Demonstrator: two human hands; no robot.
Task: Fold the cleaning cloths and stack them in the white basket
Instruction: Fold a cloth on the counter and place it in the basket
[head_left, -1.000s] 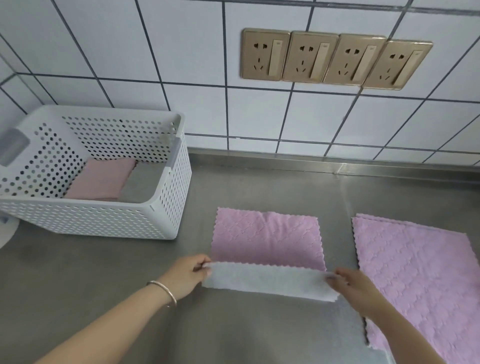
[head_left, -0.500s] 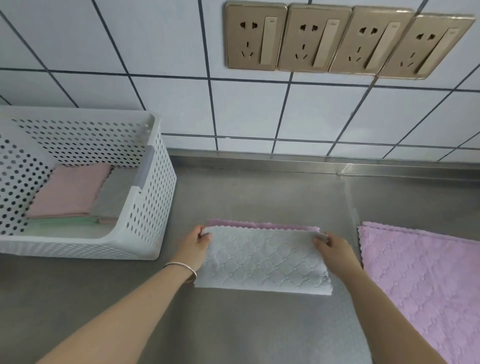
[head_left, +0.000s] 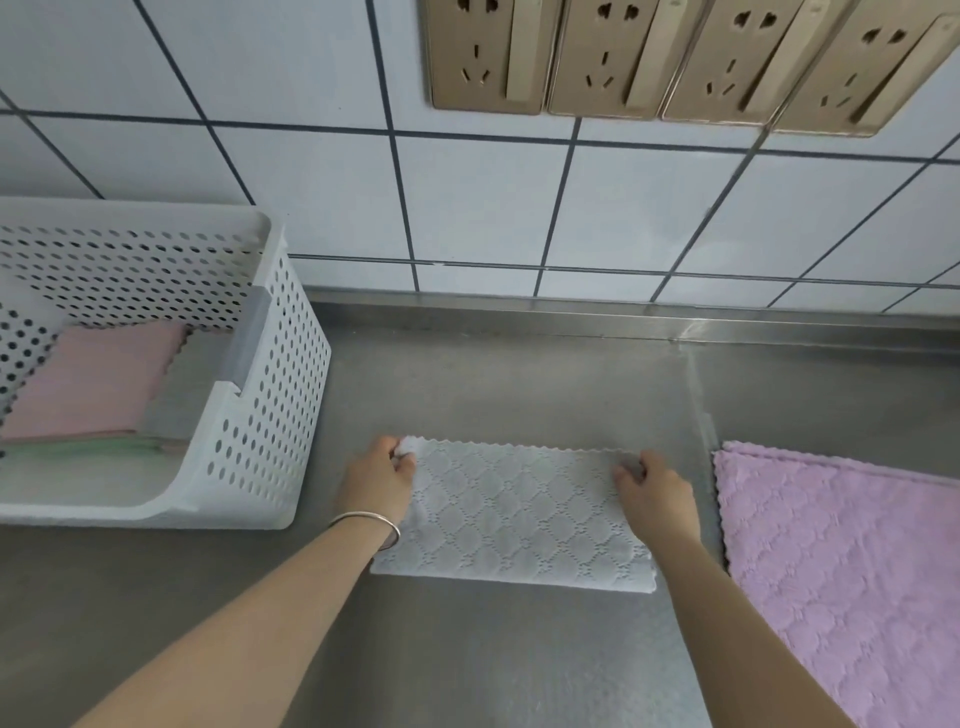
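Cleaning cloth (head_left: 511, 514): lies at centre frame on the steel counter (head_left: 493, 384), folded in half, pale patterned side up; a second earlier its near edge was only just lifted and the pink face still showed.
Fold: the scalloped edges now meet along the far side, with no pink strip peeking out as there was half a second ago.
Left hand (head_left: 376, 480): fingers curled, pinching the far left corner of the cloth.
Right hand (head_left: 655, 488): fingers curled onto the far right corner, pinching it down.
White basket (head_left: 270, 415): left of frame, well apart from the cloth, already holding folded pink, grey and green cloths.
Pink cloth (head_left: 841, 561): lower right, spread flat, unfolded.
Meaning: first fold looks complete; likely another fold, then the basket.
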